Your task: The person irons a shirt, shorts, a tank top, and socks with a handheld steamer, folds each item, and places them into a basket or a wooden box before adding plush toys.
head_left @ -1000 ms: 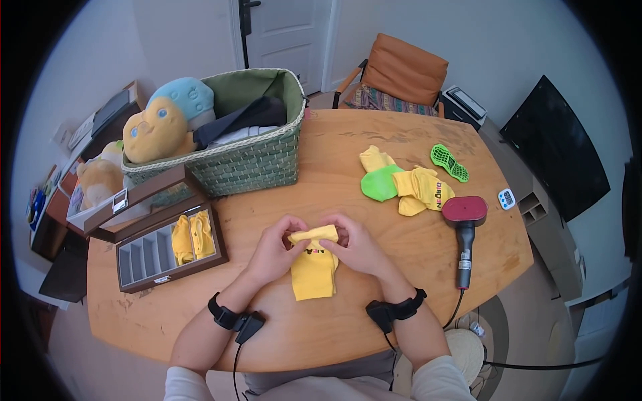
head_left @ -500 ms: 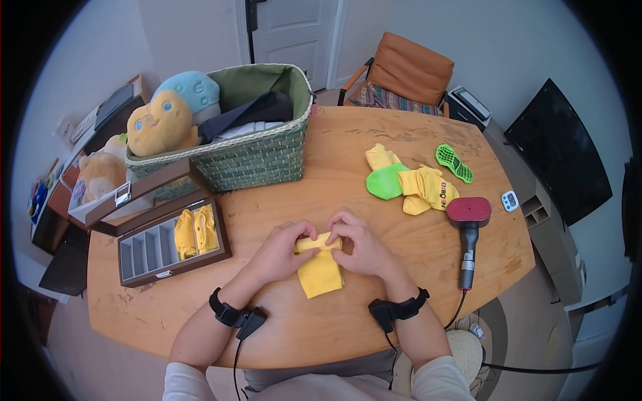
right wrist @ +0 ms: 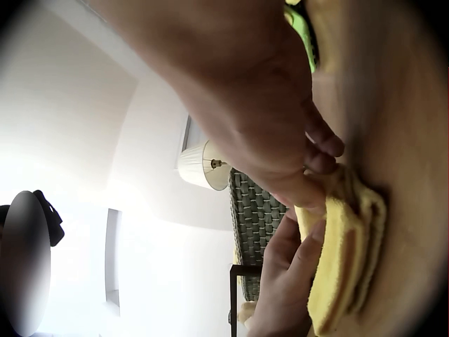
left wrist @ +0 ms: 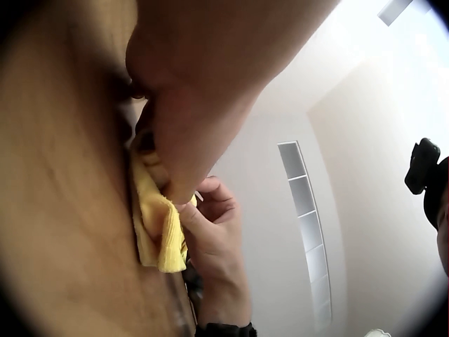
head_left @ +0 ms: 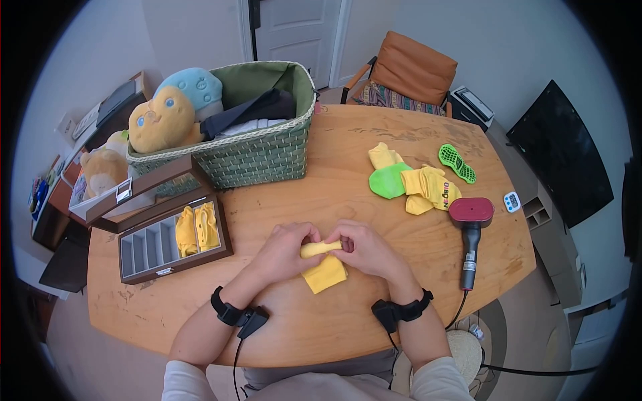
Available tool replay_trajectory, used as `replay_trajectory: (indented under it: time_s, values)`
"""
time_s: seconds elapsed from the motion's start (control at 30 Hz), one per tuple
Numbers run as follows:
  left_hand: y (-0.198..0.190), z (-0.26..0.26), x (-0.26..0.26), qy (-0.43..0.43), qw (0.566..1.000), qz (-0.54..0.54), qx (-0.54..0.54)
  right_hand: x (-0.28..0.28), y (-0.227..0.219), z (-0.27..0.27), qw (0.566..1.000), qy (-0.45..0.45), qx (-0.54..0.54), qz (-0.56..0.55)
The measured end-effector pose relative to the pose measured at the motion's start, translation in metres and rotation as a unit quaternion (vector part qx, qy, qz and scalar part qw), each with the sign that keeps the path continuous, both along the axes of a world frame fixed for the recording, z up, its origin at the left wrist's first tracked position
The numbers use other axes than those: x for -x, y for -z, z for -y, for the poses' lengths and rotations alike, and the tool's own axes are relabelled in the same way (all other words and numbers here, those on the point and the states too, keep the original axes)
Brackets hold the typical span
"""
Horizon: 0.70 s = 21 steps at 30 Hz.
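A yellow sock lies on the wooden table in front of the body, its far end rolled over into a thick band. My left hand pinches the left end of that roll between thumb and fingers. From the other side my right hand grips the right end. The near part of the sock stays flat, and in the right wrist view its layered fabric shows close to the tabletop. Left of the hands is a brown compartment box with its glass lid raised; yellow rolled socks fill two compartments.
Behind the box stands a green woven basket with plush toys and dark cloth. To the right lie yellow and green socks, a green-soled sock, a handheld steamer with a cord, and a small timer.
Both hands have rolled the sock's far end toward the body. The printed lettering has gone out of sight, and the flat part is shorter.
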<state>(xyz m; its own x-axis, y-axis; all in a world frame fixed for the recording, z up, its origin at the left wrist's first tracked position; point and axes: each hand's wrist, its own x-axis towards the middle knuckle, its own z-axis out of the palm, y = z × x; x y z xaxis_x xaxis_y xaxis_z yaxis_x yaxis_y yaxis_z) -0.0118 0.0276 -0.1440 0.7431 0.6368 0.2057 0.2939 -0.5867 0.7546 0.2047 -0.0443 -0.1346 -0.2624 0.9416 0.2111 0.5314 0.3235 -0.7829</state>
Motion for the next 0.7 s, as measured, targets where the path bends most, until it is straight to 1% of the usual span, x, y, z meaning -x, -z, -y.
replay_trajectory:
  time_s: [0.07, 0.1, 0.13, 0.17, 0.2, 0.23, 0.27, 0.3, 0.33, 0.37, 0.4, 0.43, 0.5, 0.53, 0.6, 0.63, 0.7]
  values:
    - [-0.002, 0.001, 0.0, 0.016, 0.999, -0.018, 0.049, 0.0, 0.0, 0.002, 1.0, -0.009, -0.001, -0.008]
    - [-0.002, 0.002, 0.0, 0.015, 0.999, -0.018, 0.049, 0.0, -0.001, 0.003, 1.0, -0.017, -0.003, -0.016]
    - [-0.002, 0.003, -0.001, 0.051, 0.999, 0.0, 0.017, 0.0, -0.007, 0.004, 1.0, -0.017, -0.003, -0.017]
    - [-0.003, 0.004, -0.001, 0.087, 0.996, 0.019, -0.014, 0.001, -0.016, 0.006, 0.999, -0.012, 0.033, 0.008]
    - [-0.006, 0.006, -0.001, 0.083, 0.996, 0.017, -0.015, 0.001, -0.02, 0.006, 0.997, -0.01, 0.067, 0.031]
    - [-0.011, 0.008, 0.0, 0.098, 0.995, -0.003, -0.031, 0.001, -0.017, 0.007, 0.997, -0.017, 0.066, 0.028]
    - [-0.014, 0.01, 0.002, 0.111, 0.992, -0.024, -0.047, -0.001, -0.01, 0.01, 0.997, -0.015, 0.08, -0.005]
    - [-0.014, 0.011, 0.005, 0.104, 0.993, -0.028, -0.048, -0.003, -0.006, 0.012, 0.995, -0.012, 0.096, -0.038]
    - [-0.014, 0.011, 0.006, 0.131, 0.991, -0.009, -0.01, -0.003, -0.007, 0.011, 0.995, -0.02, 0.094, -0.04]
    - [-0.013, 0.01, 0.008, 0.157, 0.987, 0.013, 0.028, -0.004, -0.011, 0.011, 0.992, -0.05, 0.116, 0.012]
    - [-0.013, 0.007, 0.01, 0.16, 0.986, -0.015, 0.037, -0.004, -0.015, 0.01, 0.985, -0.08, 0.138, 0.065]
    - [-0.018, 0.007, 0.011, 0.154, 0.987, -0.016, 0.037, -0.004, -0.016, 0.011, 0.985, -0.085, 0.137, 0.065]
    - [-0.029, 0.01, 0.01, 0.08, 0.99, -0.109, 0.031, -0.002, -0.017, 0.013, 0.983, -0.085, 0.161, 0.011]
    - [-0.029, 0.01, 0.011, 0.078, 0.991, -0.109, 0.032, 0.0, -0.021, 0.013, 0.983, -0.087, 0.161, 0.011]
    - [-0.025, 0.01, 0.011, 0.125, 0.98, -0.088, 0.127, 0.005, -0.028, 0.013, 0.983, -0.099, 0.153, 0.023]
    - [-0.024, 0.011, 0.01, 0.126, 0.98, -0.088, 0.127, 0.005, -0.027, 0.013, 0.983, -0.099, 0.154, 0.023]
    - [-0.021, 0.013, 0.008, 0.111, 0.985, -0.08, 0.107, 0.005, -0.022, 0.012, 0.991, -0.091, 0.101, 0.008]
